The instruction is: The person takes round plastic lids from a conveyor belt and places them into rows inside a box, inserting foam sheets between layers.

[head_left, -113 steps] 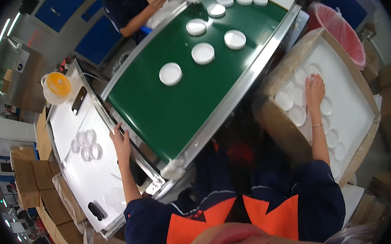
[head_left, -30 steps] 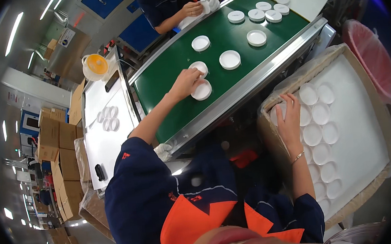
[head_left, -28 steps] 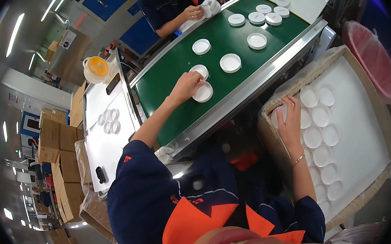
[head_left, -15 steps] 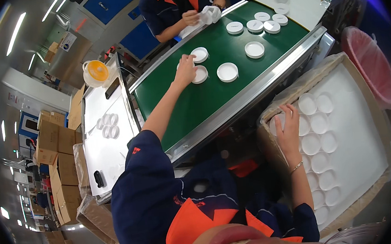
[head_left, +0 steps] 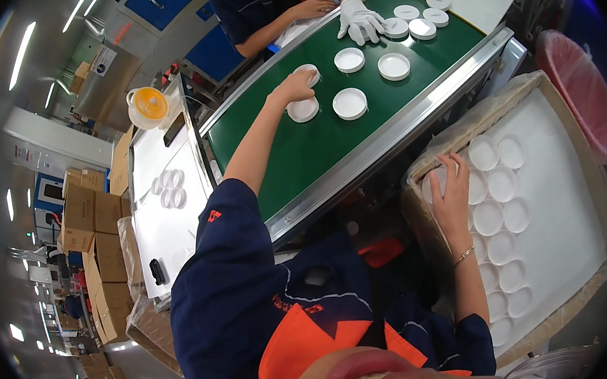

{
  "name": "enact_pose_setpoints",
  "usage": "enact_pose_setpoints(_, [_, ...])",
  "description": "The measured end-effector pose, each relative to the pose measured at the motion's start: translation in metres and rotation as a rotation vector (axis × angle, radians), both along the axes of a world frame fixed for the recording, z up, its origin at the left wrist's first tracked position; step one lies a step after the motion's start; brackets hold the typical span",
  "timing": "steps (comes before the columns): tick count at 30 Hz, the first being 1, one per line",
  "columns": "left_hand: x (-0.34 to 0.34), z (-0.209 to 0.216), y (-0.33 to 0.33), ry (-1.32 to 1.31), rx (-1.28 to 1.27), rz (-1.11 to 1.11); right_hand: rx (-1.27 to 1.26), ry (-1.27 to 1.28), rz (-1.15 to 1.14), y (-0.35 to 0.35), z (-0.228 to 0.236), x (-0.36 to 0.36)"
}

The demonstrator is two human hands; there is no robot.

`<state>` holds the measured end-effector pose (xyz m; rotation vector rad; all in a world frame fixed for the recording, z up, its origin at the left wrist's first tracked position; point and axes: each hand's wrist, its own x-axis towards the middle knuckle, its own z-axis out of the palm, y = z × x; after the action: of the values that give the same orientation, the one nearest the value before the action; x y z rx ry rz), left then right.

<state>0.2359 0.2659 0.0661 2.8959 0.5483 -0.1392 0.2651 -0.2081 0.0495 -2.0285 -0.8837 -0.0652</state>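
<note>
My left hand (head_left: 292,89) reaches over the green belt, its fingers closed at the edge of a shallow white round lid (head_left: 307,72). Just below it lies another white lid (head_left: 302,110), hollow side up. More hollow-up lids rest to the right: one near the middle (head_left: 348,60), one lower (head_left: 349,104) and one farther right (head_left: 394,66). My right hand (head_left: 451,194) is inside the lined carton (head_left: 577,266), fingers curved round a white lid (head_left: 432,185) at its left side; the thumb is hidden. Rows of similar lids (head_left: 503,184) lie beside it.
A co-worker's gloved hand (head_left: 361,22) touches the belt's far side, near several lids turned top up (head_left: 422,29). A metal rail (head_left: 387,150) edges the belt. At left, a white table (head_left: 156,238) holds small rings and a yellow-lidded pot (head_left: 148,108). A pink bin (head_left: 578,97) stands right.
My left hand has shifted slightly right and up over the lids. A hollow-up lid now sits mid-belt. The co-worker's gloved hand has come down onto the belt. My right hand stays in the carton.
</note>
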Motion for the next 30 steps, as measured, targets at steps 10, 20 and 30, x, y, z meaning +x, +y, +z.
enact_pose_setpoints(10, [-0.055, -0.007, -0.011, -0.354, -0.109, -0.155, -0.004, 0.001, 0.004, 0.0, 0.001, -0.002])
enact_pose_setpoints(20, [-0.067, 0.026, -0.077, -0.131, -0.262, -0.259, -0.003, -0.005, 0.006, -0.001, -0.003, -0.002])
enact_pose_setpoints(30, [-0.053, 0.024, -0.103, 0.206, -0.052, -0.139, -0.007, -0.028, 0.016, 0.0, 0.002, -0.005])
